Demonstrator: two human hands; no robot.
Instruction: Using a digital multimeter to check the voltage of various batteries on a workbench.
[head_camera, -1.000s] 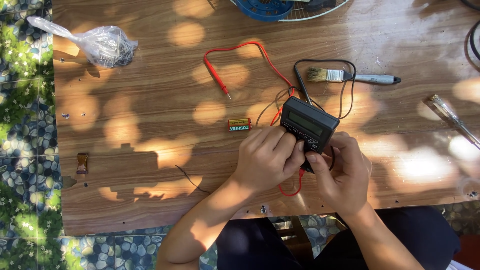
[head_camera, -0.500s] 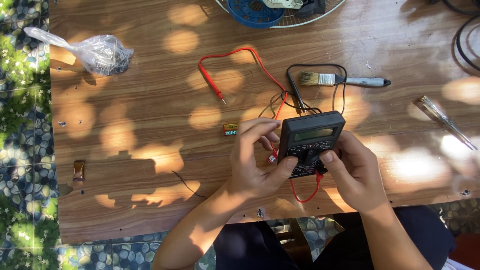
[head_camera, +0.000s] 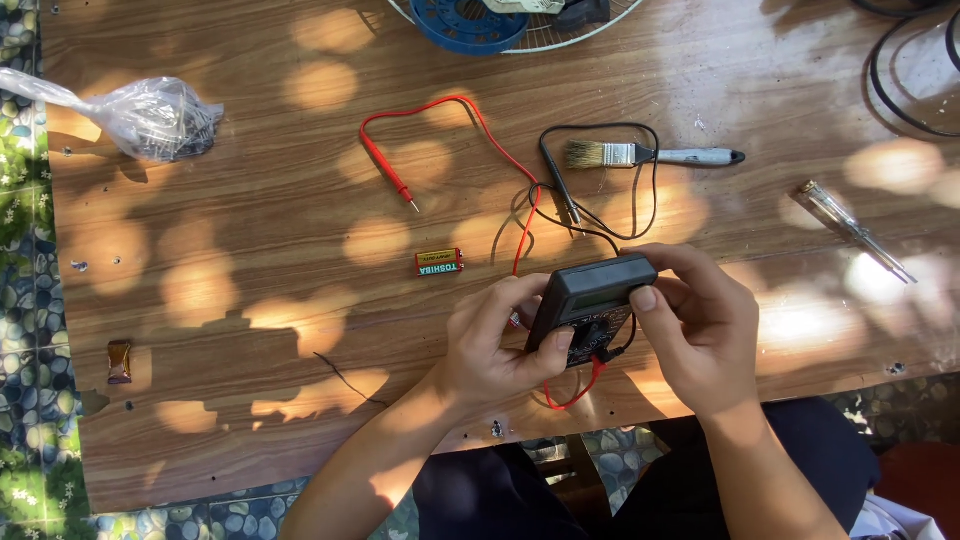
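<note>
A dark multimeter (head_camera: 590, 300) is held above the wooden table (head_camera: 250, 250), tilted towards me. My left hand (head_camera: 495, 345) grips its left side with the thumb on the front. My right hand (head_camera: 695, 325) holds its right and top edge. Red and black leads run from it. The red probe (head_camera: 388, 172) and the black probe (head_camera: 557, 185) lie on the table beyond it. A small red and yellow battery (head_camera: 439, 262) lies to the left of the meter, apart from both hands.
A paintbrush (head_camera: 650, 155) lies past the probes. A screwdriver (head_camera: 855, 232) is at the right. A clear plastic bag of small parts (head_camera: 150, 118) sits at the far left. A blue fan hub with wire guard (head_camera: 480, 20) is at the top edge.
Both hands have lifted the multimeter and turned it more upright; the right hand has shifted to its top right edge. The view has drifted slightly.
</note>
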